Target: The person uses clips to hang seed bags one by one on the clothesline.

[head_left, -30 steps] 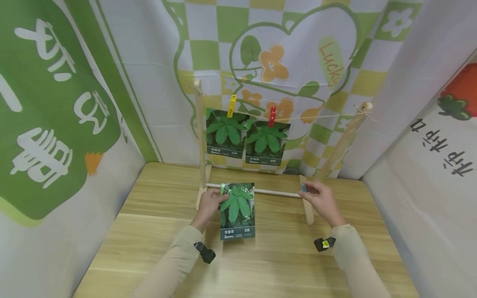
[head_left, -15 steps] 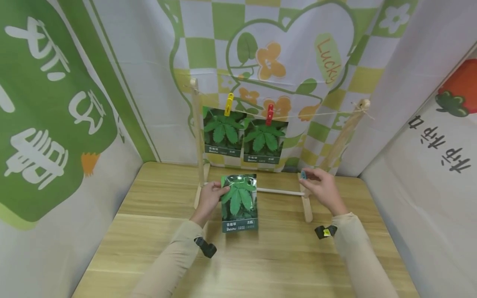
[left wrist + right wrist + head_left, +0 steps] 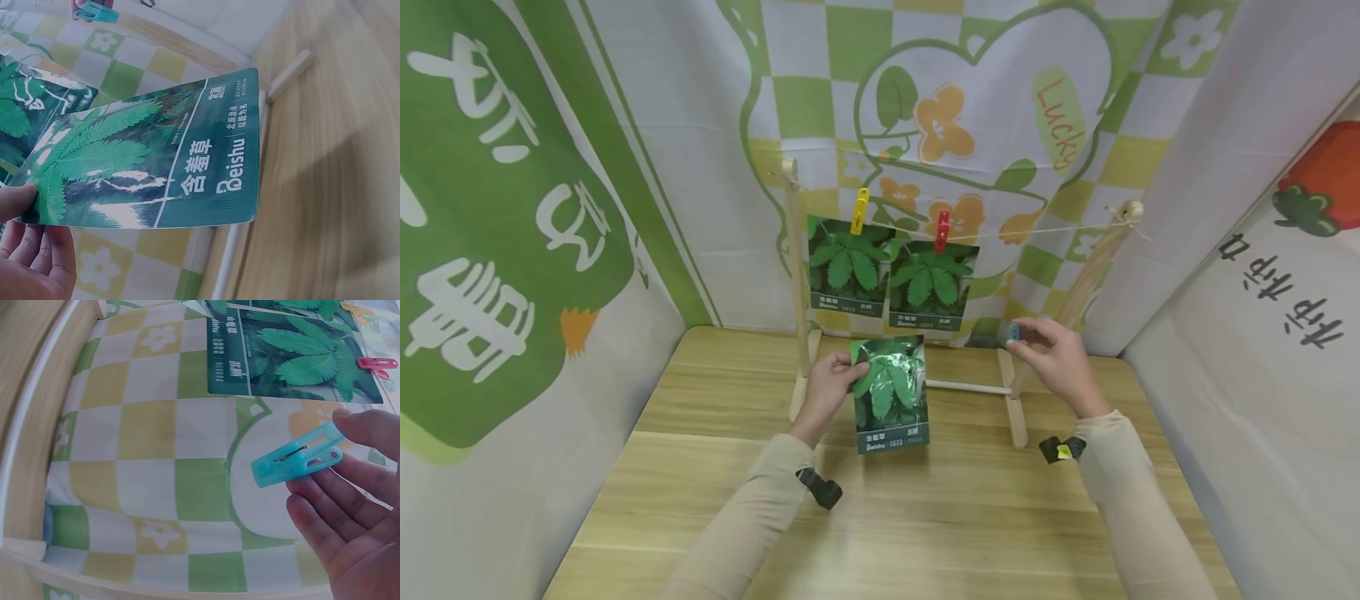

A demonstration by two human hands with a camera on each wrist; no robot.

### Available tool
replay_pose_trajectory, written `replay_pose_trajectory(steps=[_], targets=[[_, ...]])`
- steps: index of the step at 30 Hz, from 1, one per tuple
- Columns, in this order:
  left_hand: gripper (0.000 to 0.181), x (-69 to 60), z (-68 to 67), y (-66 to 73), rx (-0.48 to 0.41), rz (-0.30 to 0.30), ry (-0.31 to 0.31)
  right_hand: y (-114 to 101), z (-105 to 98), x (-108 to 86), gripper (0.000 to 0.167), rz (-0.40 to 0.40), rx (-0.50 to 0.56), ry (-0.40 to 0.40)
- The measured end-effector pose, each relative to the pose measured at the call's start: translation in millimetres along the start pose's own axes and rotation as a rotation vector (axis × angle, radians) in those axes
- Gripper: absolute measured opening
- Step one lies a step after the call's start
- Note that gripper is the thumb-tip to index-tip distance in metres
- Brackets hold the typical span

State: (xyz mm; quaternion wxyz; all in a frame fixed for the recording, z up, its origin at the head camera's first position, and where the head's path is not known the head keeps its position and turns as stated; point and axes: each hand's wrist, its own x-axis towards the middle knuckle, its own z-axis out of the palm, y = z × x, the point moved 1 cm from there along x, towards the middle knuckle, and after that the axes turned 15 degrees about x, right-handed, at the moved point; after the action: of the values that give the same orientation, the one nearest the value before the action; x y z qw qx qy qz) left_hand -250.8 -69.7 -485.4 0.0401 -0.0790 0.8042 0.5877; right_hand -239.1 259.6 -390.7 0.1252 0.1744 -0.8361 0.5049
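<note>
My left hand (image 3: pixel 829 392) pinches a green seed packet (image 3: pixel 891 396) by its left edge, thumb on the front, and holds it above the table. In the left wrist view the packet (image 3: pixel 144 156) shows a leaf picture and white lettering. Between thumb and fingers of my right hand (image 3: pixel 1060 367) is a blue clothespin (image 3: pixel 1013 332); the right wrist view shows this clothespin (image 3: pixel 297 456) held at its handle end. Two similar packets hang on a string: the left packet (image 3: pixel 850 267) under a yellow clothespin (image 3: pixel 860 212), the right packet (image 3: pixel 932 286) under a red clothespin (image 3: pixel 942 232).
The string (image 3: pixel 1037 231) runs between a left wooden post (image 3: pixel 798 275) and a right wooden post (image 3: pixel 1093 271). A white rod (image 3: pixel 970 387) joins their feet low on the wooden table (image 3: pixel 985 517). Behind hangs a checked curtain (image 3: pixel 808 104).
Both hands have risen toward the string. The packet has moved up and slightly right in my left hand, and the blue clothespin has lifted away from the stand's right foot.
</note>
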Motion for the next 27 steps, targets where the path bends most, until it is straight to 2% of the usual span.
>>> replay_pose_trajectory(steps=[9, 19, 27], targets=[[0.023, 2.4, 5.0, 15.7, -0.048, 0.031, -0.034, -9.5, -6.3, 8.4, 0.031, -0.061, -0.002, 0.039], [0.021, 1.8, 8.1, 35.3, -0.051, 0.073, -0.041, -20.6, -11.6, 18.6, 0.031, -0.152, 0.053, 0.067], [0.022, 2.7, 14.4, 44.3, -0.073, 0.091, -0.033, -32.0, -15.8, 25.7, 0.030, -0.181, -0.013, 0.064]])
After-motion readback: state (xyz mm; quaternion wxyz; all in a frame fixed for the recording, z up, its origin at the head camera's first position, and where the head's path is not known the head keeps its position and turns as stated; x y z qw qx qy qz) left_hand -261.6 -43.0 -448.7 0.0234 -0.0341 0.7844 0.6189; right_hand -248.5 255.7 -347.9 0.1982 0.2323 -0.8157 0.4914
